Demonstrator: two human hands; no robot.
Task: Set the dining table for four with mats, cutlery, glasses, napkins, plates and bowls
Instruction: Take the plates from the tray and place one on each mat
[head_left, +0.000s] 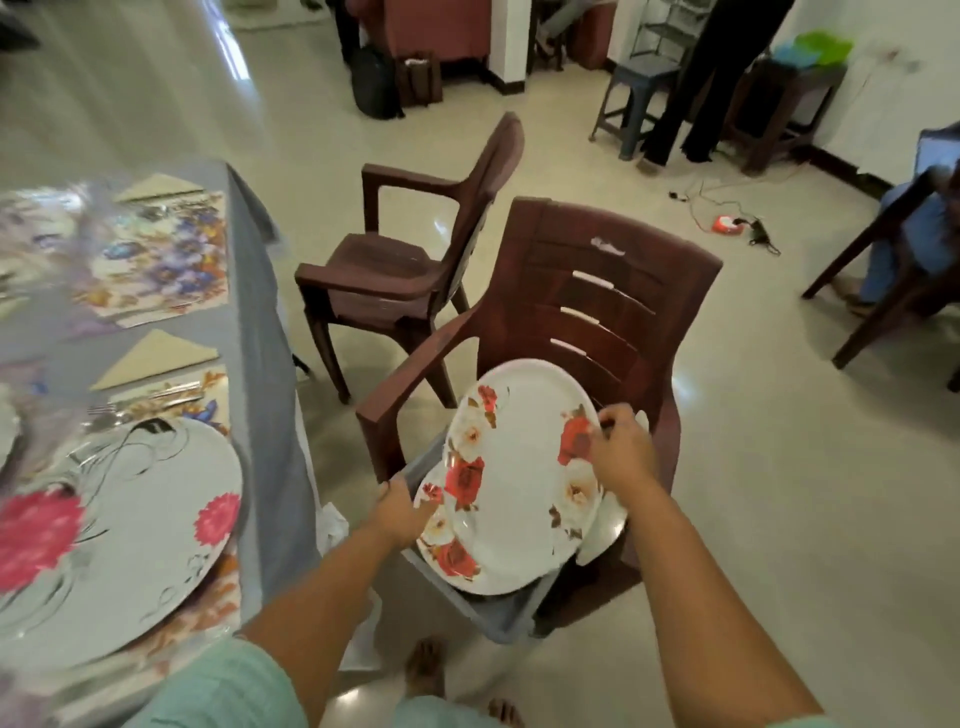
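Both bare forearms reach forward and down from pale green sleeves, the left one angling in from the lower left and the right one coming in from the lower right. The left hand (400, 506) is curled over, knuckles up, its fingers hooked down around an edge. The right hand (621, 449) sits a little higher and further out, wrist bent, fingers pinched together on a rim with the thumb tucked underneath.

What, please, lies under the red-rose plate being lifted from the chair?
Another rose-patterned plate shows beneath the lifted plate, in a grey tub. Anything deeper is covered.
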